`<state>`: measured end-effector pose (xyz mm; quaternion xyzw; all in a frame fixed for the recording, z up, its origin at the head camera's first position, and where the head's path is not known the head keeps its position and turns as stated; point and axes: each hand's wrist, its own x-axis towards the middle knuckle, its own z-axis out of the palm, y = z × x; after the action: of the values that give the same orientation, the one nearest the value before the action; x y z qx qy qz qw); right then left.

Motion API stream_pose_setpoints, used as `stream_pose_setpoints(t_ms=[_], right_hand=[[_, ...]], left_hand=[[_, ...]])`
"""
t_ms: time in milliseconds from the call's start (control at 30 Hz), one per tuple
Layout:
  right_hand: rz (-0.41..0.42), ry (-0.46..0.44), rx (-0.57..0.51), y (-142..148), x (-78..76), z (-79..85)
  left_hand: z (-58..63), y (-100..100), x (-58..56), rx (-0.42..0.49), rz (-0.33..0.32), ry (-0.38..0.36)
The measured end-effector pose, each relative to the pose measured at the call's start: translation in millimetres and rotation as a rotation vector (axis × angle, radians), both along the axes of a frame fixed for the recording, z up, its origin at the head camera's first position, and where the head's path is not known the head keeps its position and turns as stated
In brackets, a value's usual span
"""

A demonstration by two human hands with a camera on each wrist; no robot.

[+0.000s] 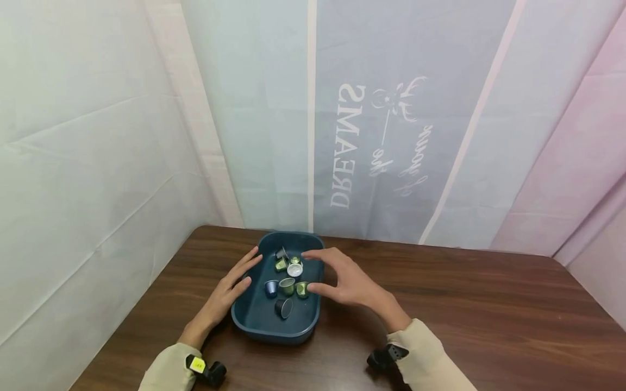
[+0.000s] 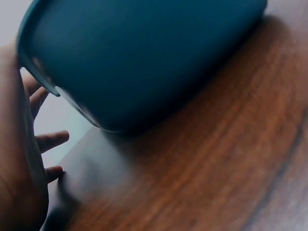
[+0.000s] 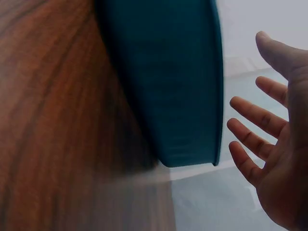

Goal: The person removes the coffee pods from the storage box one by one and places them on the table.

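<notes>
A dark blue plastic bin (image 1: 275,333) stands on the table with several coffee capsules inside. Among them are a blue capsule (image 1: 271,289), a dark green one (image 1: 286,286), a bright green one (image 1: 301,290) and a black one (image 1: 283,308) lying on its side. Farther back in the bin, a white-lidded capsule (image 1: 295,270) lies close to a grey one (image 1: 281,253). My left hand (image 1: 222,298) is at the bin's left rim, fingers extended and spread. On the other side, my right hand (image 1: 349,279) hovers by the right rim, fingers loosely spread, holding nothing.
The dark wooden table (image 1: 464,315) extends well to the right of the bin. Behind it hangs a pale printed curtain (image 1: 274,136), close to the table's back edge. Another white cloth (image 1: 98,190) hangs along the left side.
</notes>
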<state>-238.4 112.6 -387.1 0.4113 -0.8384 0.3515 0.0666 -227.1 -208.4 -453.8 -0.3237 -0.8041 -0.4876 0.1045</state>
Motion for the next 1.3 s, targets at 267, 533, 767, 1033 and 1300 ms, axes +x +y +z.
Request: stream_pose_setpoints(t_ms=[267, 533, 767, 1033, 1300], right_hand=[[0.047, -0.043, 0.022, -17.5, -2.1, 0.5], [0.126, -0.079, 0.045, -31.1, -12.7, -4.7], [0.164, -0.068, 0.053, -37.3, -17.3, -7.9], [0.128, -0.021, 0.166, -40.3, -23.7, -8.3], [0.173, -0.061, 0.198, -42.7, -27.2, -5.0]], left_hand=[[16.8, 4.5, 9.7, 0.020, -0.001, -0.062], [37.1, 4.8, 21.5, -0.009, -0.018, -0.065], [21.2, -4.1, 11.9, -0.014, -0.025, -0.064], [-1.4, -12.4, -3.2, -0.039, -0.021, -0.044], [-0.1, -12.0, -3.5, -0.031, -0.044, -0.054]])
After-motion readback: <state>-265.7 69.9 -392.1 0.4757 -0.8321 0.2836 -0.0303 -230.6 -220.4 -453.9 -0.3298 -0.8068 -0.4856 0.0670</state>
